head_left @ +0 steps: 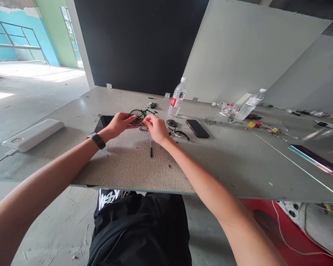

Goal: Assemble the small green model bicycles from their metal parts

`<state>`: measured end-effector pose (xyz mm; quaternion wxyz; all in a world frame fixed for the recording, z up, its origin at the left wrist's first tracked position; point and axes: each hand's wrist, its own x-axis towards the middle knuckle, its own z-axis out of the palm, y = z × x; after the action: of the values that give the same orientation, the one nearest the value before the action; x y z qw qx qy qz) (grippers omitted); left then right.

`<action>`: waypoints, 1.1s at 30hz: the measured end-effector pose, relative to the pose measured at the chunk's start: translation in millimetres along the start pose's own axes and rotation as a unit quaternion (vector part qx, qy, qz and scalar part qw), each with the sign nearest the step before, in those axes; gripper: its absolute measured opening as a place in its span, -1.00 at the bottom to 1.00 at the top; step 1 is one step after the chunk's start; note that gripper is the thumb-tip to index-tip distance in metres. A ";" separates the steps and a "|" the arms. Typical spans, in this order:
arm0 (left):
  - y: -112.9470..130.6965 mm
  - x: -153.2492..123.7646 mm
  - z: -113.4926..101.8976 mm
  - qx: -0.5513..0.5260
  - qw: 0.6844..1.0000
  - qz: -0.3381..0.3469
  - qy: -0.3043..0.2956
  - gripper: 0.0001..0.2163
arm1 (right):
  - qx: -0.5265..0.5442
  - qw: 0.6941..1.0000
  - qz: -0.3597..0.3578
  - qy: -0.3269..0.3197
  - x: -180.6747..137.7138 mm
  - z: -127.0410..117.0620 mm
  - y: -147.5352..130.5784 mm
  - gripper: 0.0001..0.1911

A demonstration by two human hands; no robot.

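Above the textured mat, a small model bicycle (145, 111) with a green frame and one black spoked wheel (137, 117) is between my two hands. My left hand (120, 123) has its fingers closed on the wheel's near side. At the wheel's right edge, my right hand (156, 128) pinches close to the frame; whatever its fingertips hold is too small to make out. A loose black wheel (172, 123) and other dark bicycle parts (180, 133) lie to the right of my right hand. Below it rests a small screwdriver (151, 150).
A phone (197, 128) lies right of the parts. Two water bottles stand behind, one upright (178, 98), one leaning (250, 105). A white power bank (33, 134) with a cable sits at left. Small coloured parts (254, 125) and another phone (316, 159) lie at right.
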<state>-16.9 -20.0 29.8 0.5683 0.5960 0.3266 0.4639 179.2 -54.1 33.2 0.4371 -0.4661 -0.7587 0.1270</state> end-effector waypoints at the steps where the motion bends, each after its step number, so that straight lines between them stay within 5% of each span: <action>1: -0.1 0.0 -0.1 -0.001 1.000 0.001 0.001 -0.79 | -0.007 1.000 -0.004 0.000 0.1 -0.2 0.4 -0.84; 8: -0.9 0.8 -1.3 0.011 1.000 -0.002 -0.001 -0.78 | 0.044 0.999 0.017 -0.007 -0.3 3.4 4.6 -0.80; 18: -1.0 0.6 -1.9 -0.002 1.000 0.001 -0.008 -0.76 | 0.237 0.960 0.147 -0.005 5.0 13.5 18.2 -0.56; 24: -2.1 1.0 -2.3 -0.014 1.000 -0.007 -0.012 -0.81 | 0.226 0.965 0.128 -0.041 4.2 14.0 23.4 -0.66; 33: -4.7 2.4 -6.1 0.017 1.000 0.002 -0.010 -0.80 | 0.218 0.971 0.099 -0.009 5.6 19.5 27.3 -0.68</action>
<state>-21.0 -14.9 25.2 0.5601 0.6110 0.3274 0.4537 179.2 -30.8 8.4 0.5064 -0.4310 -0.6670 0.3361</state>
